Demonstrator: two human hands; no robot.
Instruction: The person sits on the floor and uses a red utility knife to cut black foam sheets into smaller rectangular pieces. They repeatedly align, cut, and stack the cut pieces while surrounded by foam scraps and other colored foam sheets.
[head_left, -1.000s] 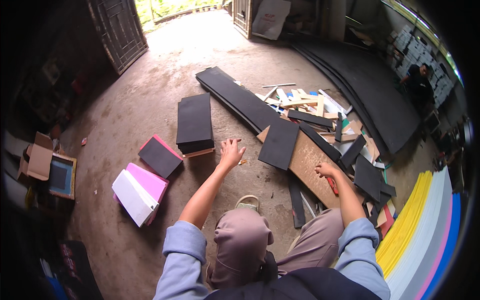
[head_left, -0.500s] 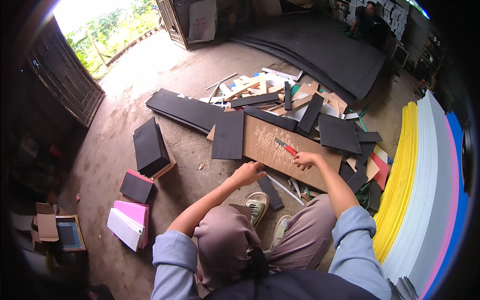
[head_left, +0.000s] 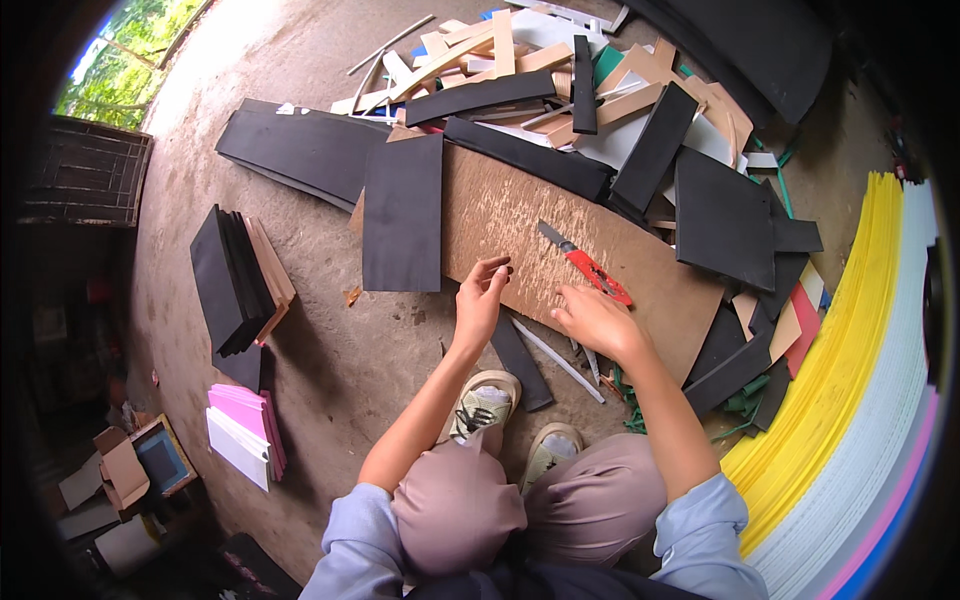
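A brown wooden board (head_left: 500, 200), its surface scratched and worn, lies on the floor in front of my shoes. On it rests a red-handled utility knife (head_left: 598, 278) with its dark blade pointing away to the left. My right hand (head_left: 600, 322) hovers just short of the handle, fingers loosely bent and nothing visible in them. At the board's near edge my left hand (head_left: 482, 305) is raised, thumb and fingers partly apart and empty. A black foam sheet (head_left: 402, 215) lies across the board's left end.
Offcuts (head_left: 500, 60) in beige, black and white heap up beyond the board. Black blocks (head_left: 235, 280) and pink and white blocks (head_left: 245, 430) stand at left. Tall yellow sheets (head_left: 825, 370) and pale blue sheets line the right. A black strip (head_left: 522, 365) lies near my shoes.
My view has tipped downward and closer to the board. My right hand has come off the knife, which now lies on the board. My left hand has lifted, its fingers now pointing up.
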